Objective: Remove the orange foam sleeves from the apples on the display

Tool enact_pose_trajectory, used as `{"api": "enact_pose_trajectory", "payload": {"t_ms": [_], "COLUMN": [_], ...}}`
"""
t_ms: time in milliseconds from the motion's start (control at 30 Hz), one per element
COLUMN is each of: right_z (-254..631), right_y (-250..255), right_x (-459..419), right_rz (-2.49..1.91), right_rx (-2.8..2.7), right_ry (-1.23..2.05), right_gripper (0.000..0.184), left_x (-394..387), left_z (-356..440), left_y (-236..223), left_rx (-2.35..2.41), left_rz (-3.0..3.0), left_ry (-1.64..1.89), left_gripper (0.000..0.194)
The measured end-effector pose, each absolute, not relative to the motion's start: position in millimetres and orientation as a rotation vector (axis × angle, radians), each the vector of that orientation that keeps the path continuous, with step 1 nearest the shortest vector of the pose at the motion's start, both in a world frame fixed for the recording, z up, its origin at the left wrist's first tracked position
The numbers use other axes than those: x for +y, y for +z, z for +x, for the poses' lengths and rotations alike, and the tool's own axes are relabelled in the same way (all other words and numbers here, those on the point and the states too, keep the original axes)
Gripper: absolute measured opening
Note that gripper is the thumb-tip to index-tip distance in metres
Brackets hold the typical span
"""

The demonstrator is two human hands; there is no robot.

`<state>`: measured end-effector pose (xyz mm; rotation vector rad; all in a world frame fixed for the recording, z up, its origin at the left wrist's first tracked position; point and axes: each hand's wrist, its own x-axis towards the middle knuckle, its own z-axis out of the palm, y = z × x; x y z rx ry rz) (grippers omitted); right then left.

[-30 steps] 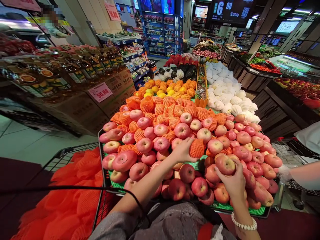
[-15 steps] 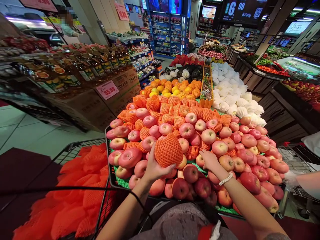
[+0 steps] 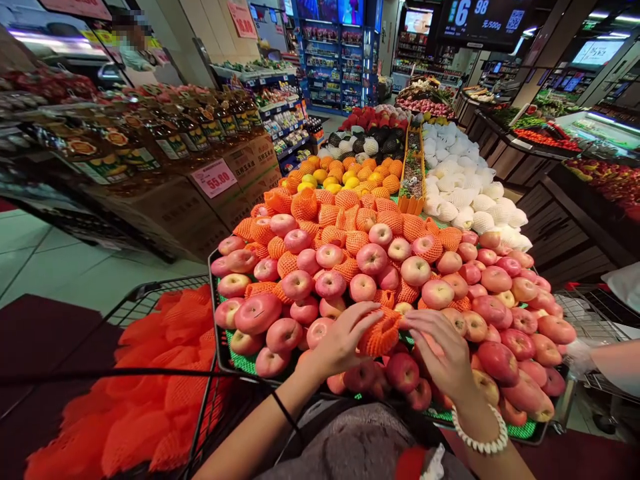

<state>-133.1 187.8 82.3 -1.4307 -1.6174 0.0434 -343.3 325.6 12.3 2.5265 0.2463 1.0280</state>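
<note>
Low over the front of the apple display, my left hand [image 3: 343, 339] is closed around an apple wrapped in an orange foam net [image 3: 381, 333]. From the other side my right hand [image 3: 443, 353], with a white beaded bracelet on its wrist, pinches the net's right edge with its fingertips. The fruit inside the net is mostly hidden. Bare red and pink apples [image 3: 330, 285] surround both hands, and several more in orange nets [image 3: 345, 220] lie behind them.
Left of the display, a wire cart [image 3: 150, 287] holds a heap of orange-red foam nets [image 3: 145, 380]. Oil bottles [image 3: 173, 137] stand on cartons at left. White-netted fruit [image 3: 463, 200] lies at back right. Another person's gloved hand [image 3: 580, 357] is at the right edge.
My left hand has brought the netted apple down and to the right. My right hand has left the apples on the pile and come to the net, its fingertips now on it.
</note>
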Motion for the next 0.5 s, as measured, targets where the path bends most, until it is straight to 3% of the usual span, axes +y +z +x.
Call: {"api": "enact_pose_trajectory", "payload": {"t_ms": [100, 267, 500], "right_z": [-147, -160, -165], "right_y": [83, 78, 69], "right_x": [176, 165, 166], "right_rz": [-1.396, -1.444, -1.716], "right_rx": [-1.778, -1.961, -1.911], "right_ry": [0.018, -0.058, 0.098], "right_gripper": [0.024, 0.009, 0.029], "left_x": [319, 312, 309], "left_z": [-337, -332, -332], "left_y": [5, -1, -5], "left_rx": [0.168, 0.313, 0.440], "left_rz": [2.553, 2.383, 2.387], "left_ry": [1.008, 1.058, 0.949], "left_gripper": [0.087, 0.098, 0.098]}}
